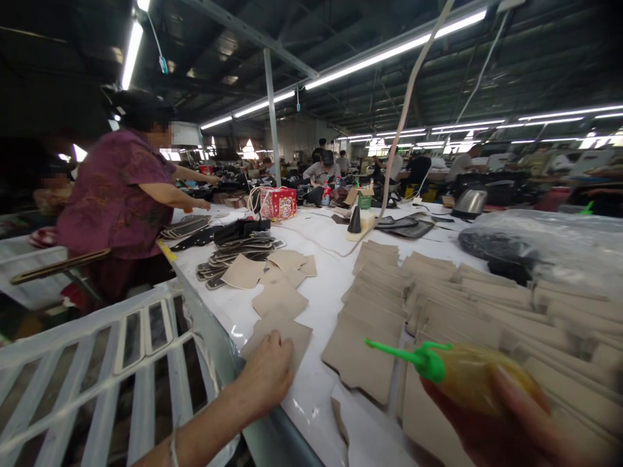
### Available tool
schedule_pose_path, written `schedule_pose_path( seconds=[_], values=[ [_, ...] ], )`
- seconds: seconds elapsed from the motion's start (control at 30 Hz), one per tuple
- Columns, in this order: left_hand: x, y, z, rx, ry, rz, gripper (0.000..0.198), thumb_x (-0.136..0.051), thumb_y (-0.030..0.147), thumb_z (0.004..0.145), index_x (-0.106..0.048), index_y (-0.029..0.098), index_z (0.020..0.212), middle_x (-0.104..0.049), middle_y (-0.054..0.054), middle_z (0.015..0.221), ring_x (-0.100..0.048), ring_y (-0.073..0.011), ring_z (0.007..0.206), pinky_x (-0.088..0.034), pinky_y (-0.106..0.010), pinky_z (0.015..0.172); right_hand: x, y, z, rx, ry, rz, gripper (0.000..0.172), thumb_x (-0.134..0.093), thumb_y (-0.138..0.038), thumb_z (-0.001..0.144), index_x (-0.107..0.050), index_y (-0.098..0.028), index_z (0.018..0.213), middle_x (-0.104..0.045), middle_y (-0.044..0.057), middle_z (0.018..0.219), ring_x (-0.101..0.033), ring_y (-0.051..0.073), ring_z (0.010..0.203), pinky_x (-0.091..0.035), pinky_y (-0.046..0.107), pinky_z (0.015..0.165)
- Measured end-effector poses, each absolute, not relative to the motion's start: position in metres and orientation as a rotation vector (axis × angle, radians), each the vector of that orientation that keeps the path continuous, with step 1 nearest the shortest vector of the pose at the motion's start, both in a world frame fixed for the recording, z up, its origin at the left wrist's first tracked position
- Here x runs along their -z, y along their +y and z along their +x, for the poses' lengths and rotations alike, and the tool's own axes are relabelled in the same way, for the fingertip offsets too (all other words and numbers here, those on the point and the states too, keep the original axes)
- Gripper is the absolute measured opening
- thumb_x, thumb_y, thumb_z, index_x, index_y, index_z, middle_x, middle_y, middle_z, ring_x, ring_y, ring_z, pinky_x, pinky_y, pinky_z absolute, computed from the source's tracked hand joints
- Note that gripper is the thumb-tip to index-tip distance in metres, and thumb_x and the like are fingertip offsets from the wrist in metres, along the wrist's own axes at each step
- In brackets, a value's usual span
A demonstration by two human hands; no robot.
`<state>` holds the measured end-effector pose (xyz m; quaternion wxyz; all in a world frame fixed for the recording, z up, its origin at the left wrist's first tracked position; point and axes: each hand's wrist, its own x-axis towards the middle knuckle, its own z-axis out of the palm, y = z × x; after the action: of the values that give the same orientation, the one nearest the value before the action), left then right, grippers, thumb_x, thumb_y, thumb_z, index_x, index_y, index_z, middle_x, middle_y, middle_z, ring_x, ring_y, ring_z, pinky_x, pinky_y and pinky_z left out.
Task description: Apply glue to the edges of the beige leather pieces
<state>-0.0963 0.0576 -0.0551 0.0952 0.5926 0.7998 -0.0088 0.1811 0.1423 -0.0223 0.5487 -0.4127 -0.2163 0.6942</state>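
Beige panel (pixel 300 337) lies flat near the edge of a white table (pixel 318 298), at the near end of an overlapping trail of similar pieces (pixel 280 299). The left hand (pixel 269 366) rests on it with fingers curled; whether they pinch the material cannot be told. The right hand (pixel 501 425) grasps a squeeze bottle (pixel 477 376) with yellowish contents, its green nozzle (pixel 399 352) pointing leftward over rows of stacked panels (pixel 363 337). Sound handling, by judgement, means keeping the panel pressed flat, the nozzle clear of the stacks and the squeeze light and even. The tabletop is smooth and glossy. A white slatted rack (pixel 86 395) stands alongside; beyond are a red box (pixel 278 203), a co-worker in purple (pixel 121 188) and fluorescent tubes (pixel 399 48) under a dark roof (pixel 370 32).
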Motion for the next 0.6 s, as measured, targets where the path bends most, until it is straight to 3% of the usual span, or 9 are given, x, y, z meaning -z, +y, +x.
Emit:
schedule_pose_path(
  seconds=[0.07, 0.3, 0.47, 0.6],
  values=[
    [0.057, 0.064, -0.094, 0.058, 2.371, 1.747, 0.032, -0.05, 0.022, 0.079, -0.057, 0.013, 0.109, -0.053, -0.017, 0.113, -0.055, -0.0292, 0.104, -0.048, -0.042, 0.088, 0.02, 0.14, 0.171, -1.697, -0.556, -0.966, 0.051, -0.09, -0.037, 0.047, -0.071, -0.026, 0.093, -0.071, 0.003, 0.104, -0.068, 0.032, 0.089, -0.063, 0.033, 0.065],
    [0.05, 0.072, -0.091, 0.096, 2.359, 1.706, 0.033, -0.054, 0.021, 0.074, -0.061, 0.011, 0.105, -0.057, -0.018, 0.111, -0.059, -0.03, 0.1, -0.049, -0.042, 0.087, 0.033, 0.144, 0.149, -1.744, -0.854, -0.856, 0.052, -0.086, -0.037, 0.063, -0.064, -0.017, 0.105, -0.069, 0.009, 0.106, -0.066, 0.026, 0.095, -0.058, 0.032, 0.083],
    [0.051, 0.082, -0.081, 0.096, 2.406, 1.67, 0.036, -0.058, 0.017, 0.07, -0.062, 0.007, 0.104, -0.059, -0.021, 0.111, -0.061, -0.0321, 0.099, -0.05, -0.041, 0.085, 0.034, 0.147, 0.134, -1.688, -1.011, -0.853, 0.051, -0.082, -0.041, 0.068, -0.06, -0.015, 0.106, -0.069, 0.009, 0.102, -0.064, 0.024, 0.094, -0.056, 0.028, 0.083],
    [0.051, 0.087, -0.088, 0.089, 2.4, 1.721, 0.034, -0.048, 0.01, 0.074, -0.063, 0.006, 0.105, -0.063, -0.022, 0.106, -0.063, -0.0325, 0.096, -0.05, -0.043, 0.083, 0.033, 0.147, 0.126, -1.603, -1.138, -0.848, 0.05, -0.08, -0.042, 0.07, -0.057, -0.017, 0.107, -0.067, 0.006, 0.098, -0.063, 0.022, 0.091, -0.056, 0.026, 0.08]
  ],
)
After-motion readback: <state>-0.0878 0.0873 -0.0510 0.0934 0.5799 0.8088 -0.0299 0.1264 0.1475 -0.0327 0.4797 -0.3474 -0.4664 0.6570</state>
